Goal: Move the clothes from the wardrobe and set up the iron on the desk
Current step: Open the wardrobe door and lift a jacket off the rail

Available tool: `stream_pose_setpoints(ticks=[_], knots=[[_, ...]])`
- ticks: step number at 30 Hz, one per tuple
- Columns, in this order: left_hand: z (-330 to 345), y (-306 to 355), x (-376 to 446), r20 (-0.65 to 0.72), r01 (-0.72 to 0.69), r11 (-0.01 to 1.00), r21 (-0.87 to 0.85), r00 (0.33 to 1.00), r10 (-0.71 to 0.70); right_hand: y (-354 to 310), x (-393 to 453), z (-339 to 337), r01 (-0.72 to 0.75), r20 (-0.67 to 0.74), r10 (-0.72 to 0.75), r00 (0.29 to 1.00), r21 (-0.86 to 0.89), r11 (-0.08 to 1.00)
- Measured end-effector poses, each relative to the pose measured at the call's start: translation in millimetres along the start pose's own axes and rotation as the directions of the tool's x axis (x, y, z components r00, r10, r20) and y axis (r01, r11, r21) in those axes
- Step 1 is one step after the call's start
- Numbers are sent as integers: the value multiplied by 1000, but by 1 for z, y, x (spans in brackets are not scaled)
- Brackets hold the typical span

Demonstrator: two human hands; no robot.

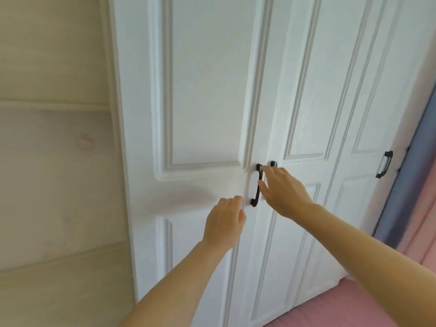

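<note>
**Both hands at the closed wardrobe doors**

Up close, the head view is filled by the wardrobe [212, 90], a tall white piece with raised rectangular panels on each door. Its doors are shut, their edges meeting in a thin vertical seam, so nothing inside shows. Two dark curved handles sit side by side at the seam: the left door handle [256, 185] is fully visible, a black bow fixed at top and bottom, while only the top fixing of the right door handle [273, 163] shows above the right hand.

The left hand [224, 220] is raised just beside the lower end of the left door handle, fingers loosely curled and holding nothing; whether its fingertips touch the door cannot be told. The right hand [283, 192] lies over the right door handle with fingers stretched towards the seam, its fingertips reaching the left door handle; a firm grip is not visible, and the hand is slightly blurred.

Further right, a third door carries another black handle [384, 164]. Beyond it hangs a blue-grey curtain [410, 173] above a pink floor [354, 303]. To the left of the wardrobe is a pale wood-grain wall [54, 161] with a faint pink mark.
</note>
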State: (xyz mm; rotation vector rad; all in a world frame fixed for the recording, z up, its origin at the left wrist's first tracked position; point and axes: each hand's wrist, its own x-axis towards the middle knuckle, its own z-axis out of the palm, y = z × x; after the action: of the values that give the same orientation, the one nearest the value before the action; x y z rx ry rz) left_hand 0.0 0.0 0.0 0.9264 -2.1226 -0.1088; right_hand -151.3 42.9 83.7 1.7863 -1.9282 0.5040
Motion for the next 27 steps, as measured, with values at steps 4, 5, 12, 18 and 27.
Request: stream_pose_setpoints(ticks=[4,5,12,18,27], knots=[[23,6,27,-3,89,992,-93,996,-90,18,18,10,-33,-24,35,999,73,997],[29,6,33,2,102,989,-109,995,-102,21,24,13,-45,-11,46,999,90,995],[57,22,53,22,172,920,-352,984,-176,34,53,13,-186,26,196,980,457,870],[78,33,55,-28,234,845,-480,959,-282,44,66,9,-355,195,316,929,716,601],[83,39,53,-84,219,832,-509,950,-302,57,75,2,-397,319,294,901,880,262]])
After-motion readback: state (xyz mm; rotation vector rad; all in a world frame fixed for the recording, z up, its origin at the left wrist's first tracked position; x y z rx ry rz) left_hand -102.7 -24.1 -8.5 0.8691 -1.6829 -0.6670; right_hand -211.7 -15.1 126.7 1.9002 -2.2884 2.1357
